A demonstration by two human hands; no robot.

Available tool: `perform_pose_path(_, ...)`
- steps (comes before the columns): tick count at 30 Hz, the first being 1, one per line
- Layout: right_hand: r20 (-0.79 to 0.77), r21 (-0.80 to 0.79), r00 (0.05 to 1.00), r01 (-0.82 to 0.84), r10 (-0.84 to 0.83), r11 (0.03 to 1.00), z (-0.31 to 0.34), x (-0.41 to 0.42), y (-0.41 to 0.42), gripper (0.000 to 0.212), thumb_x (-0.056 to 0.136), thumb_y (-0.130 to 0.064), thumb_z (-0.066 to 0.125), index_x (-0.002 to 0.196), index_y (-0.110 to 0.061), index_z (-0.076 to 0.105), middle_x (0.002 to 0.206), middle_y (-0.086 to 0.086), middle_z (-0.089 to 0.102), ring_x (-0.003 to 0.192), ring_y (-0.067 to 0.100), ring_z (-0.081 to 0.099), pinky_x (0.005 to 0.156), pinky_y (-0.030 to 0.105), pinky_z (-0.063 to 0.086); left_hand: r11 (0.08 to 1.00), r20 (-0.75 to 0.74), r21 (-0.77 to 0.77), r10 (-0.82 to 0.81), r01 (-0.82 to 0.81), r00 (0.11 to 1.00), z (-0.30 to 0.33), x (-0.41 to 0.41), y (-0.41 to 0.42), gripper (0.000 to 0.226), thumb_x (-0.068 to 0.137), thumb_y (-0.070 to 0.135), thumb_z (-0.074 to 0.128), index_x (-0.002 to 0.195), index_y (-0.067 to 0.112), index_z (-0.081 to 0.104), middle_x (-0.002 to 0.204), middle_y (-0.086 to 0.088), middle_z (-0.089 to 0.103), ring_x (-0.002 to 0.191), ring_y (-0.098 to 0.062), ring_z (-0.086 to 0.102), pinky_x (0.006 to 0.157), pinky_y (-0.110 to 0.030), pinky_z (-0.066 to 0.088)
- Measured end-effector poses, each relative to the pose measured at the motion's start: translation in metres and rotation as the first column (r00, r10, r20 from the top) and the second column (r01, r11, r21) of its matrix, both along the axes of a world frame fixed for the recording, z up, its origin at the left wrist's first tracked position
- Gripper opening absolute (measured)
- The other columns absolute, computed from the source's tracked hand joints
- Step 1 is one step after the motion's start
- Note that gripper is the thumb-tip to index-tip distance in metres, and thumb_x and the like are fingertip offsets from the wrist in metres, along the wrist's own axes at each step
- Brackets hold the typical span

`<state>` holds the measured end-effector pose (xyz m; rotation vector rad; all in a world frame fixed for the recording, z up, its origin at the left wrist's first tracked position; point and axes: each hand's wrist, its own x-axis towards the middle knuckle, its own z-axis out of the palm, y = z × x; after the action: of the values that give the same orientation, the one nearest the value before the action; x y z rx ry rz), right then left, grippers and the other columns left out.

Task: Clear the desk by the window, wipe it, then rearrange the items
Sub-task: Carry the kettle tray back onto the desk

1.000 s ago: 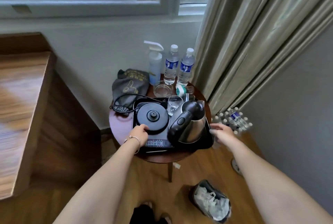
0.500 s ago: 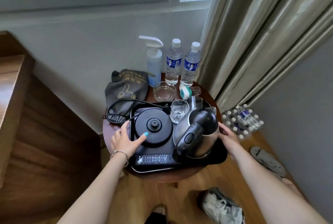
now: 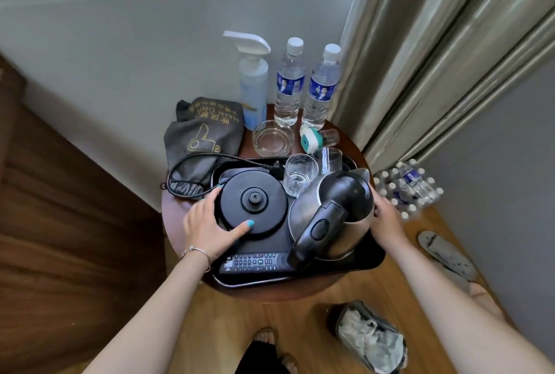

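Below, a round wooden counter [image 3: 180, 217] by curtain [image 3: 435, 58] and wall; left grip [image 3: 207, 223] rests flat on kettle base [image 3: 253, 201], right grip [image 3: 387, 220] cups the kettle [image 3: 330, 214].

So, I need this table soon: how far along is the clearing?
Nothing looks cleared: spray bottle, water bottles and glass bowl are on the table. In hand: the left hand and right hand at the tray sides. Left: clearing, wiping, rearranging.

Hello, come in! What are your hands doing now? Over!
Left hand rests on kettle base, grip open. Right hand at tray edge, behind kettle; grip unclear. Cord trails off tray.
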<state>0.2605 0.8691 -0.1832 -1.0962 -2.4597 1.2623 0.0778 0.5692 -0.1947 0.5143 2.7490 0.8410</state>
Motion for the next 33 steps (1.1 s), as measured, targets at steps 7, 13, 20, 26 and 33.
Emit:
perform_pose_path(7,-0.143,-0.337,0.966,0.155,-0.213,0.928,-0.003,0.000,-0.003,0.055,0.093,-0.012,0.060,0.144,-0.026,0.044,0.138,-0.004,0.051,0.128,0.009,0.045,0.100,0.017,0.036,0.990,0.047,0.140,0.006,-0.013,0.999,-0.004,0.002,0.003,0.107,0.050,0.079,0.054,0.142,0.029,0.031,0.143,0.002,0.040,0.133,-0.020,0.033,0.110,-0.036,0.026)
perform_pose_path(13,-0.198,-0.300,0.966,0.100,-0.164,0.949,-0.019,0.010,-0.002,0.051,0.083,-0.049,0.064,0.132,-0.048,0.049,0.145,-0.013,0.044,0.135,0.003,0.037,0.118,0.039,0.027,0.977,0.047,0.215,0.000,-0.010,0.999,-0.011,0.006,0.004,0.102,0.053,0.073,0.060,0.141,0.032,0.031,0.140,0.003,0.039,0.132,-0.014,0.027,0.110,-0.030,0.023)
perform_pose_path(20,-0.281,-0.402,0.951,0.007,-0.131,0.916,-0.019,0.012,-0.002,0.076,0.059,-0.084,0.061,0.128,-0.054,0.050,0.146,-0.012,0.046,0.136,0.008,0.041,0.116,0.047,0.030,0.947,0.144,0.322,-0.037,-0.011,0.989,-0.008,0.009,0.002,0.096,0.061,0.037,0.087,0.136,0.047,0.027,0.143,-0.004,0.027,0.138,-0.014,0.025,0.110,-0.028,0.020)
perform_pose_path(26,-0.371,-0.436,0.926,-0.107,-0.070,0.894,-0.006,0.016,-0.011,0.082,0.058,-0.086,0.061,0.129,-0.045,0.056,0.143,0.002,0.051,0.135,0.022,0.044,0.113,0.056,0.030,0.934,0.155,0.357,-0.081,0.020,0.985,0.001,0.009,-0.006,0.086,0.049,0.066,0.067,0.123,0.071,0.024,0.143,-0.006,0.027,0.142,-0.013,0.016,0.109,-0.024,0.017)
perform_pose_path(33,-0.411,-0.403,0.907,-0.271,0.092,0.874,0.031,0.018,-0.006,0.095,0.050,-0.078,0.075,0.133,-0.036,0.053,0.145,0.008,0.048,0.137,0.028,0.041,0.113,0.059,0.027,0.913,0.168,0.403,-0.141,0.063,0.976,0.023,0.005,-0.009,0.085,0.049,0.066,0.070,0.120,0.075,0.025,0.141,-0.006,0.026,0.141,-0.016,0.020,0.110,-0.024,0.017)
